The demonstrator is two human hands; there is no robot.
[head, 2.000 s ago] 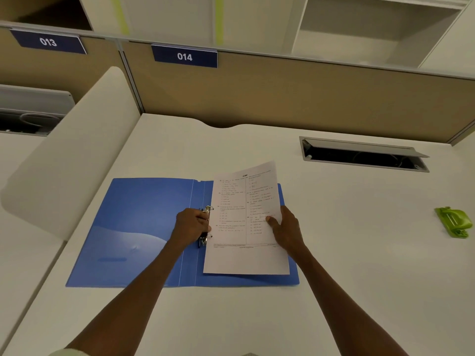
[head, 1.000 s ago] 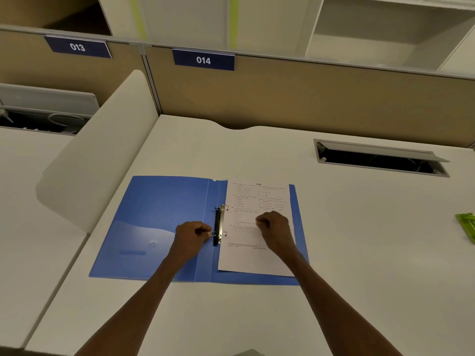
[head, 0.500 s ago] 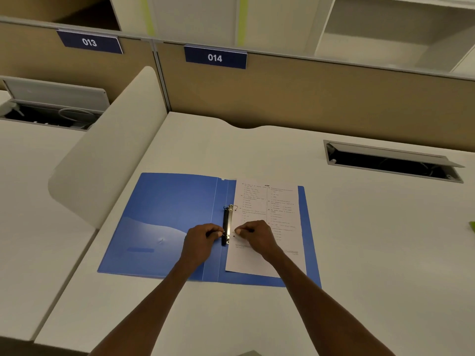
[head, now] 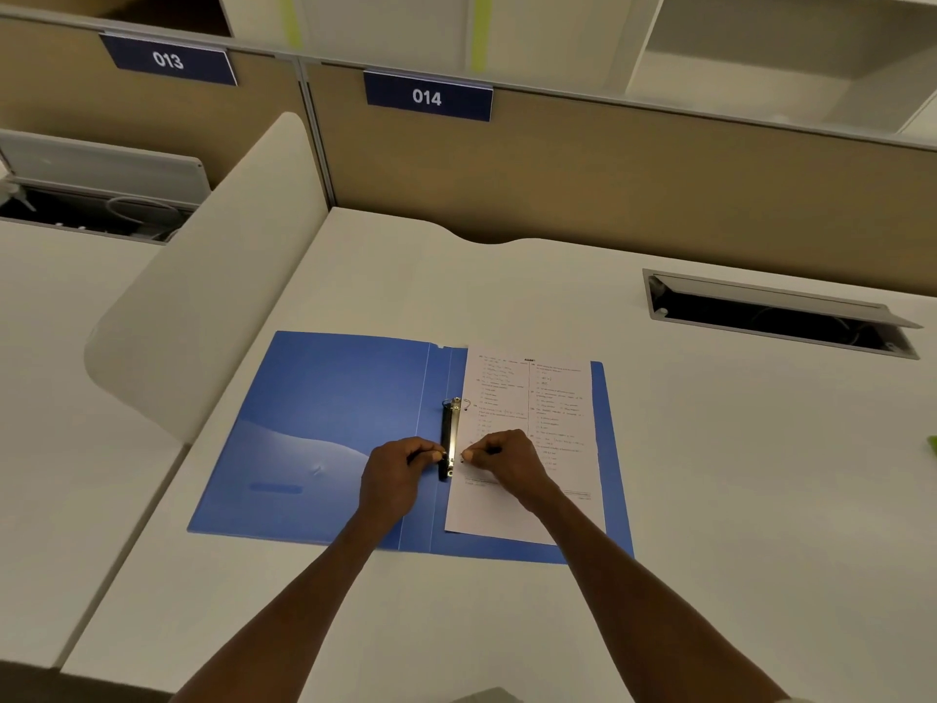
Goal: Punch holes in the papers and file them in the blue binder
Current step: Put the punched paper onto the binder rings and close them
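Your left hand [head: 400, 474] pinched the binder [head: 324, 423] clip's [head: 448, 438] near end; right hand [head: 507, 461] curled shut, pressing the paper [head: 537, 398] right of it.

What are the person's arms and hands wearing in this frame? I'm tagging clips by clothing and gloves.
Both forearms are bare from the bottom edge of the frame up to the wrists. The left hand and right hand wear no gloves, and no watch, bracelet or ring shows. A pale scrap at the bottom right corner may be a sleeve edge, but it is too small to tell.
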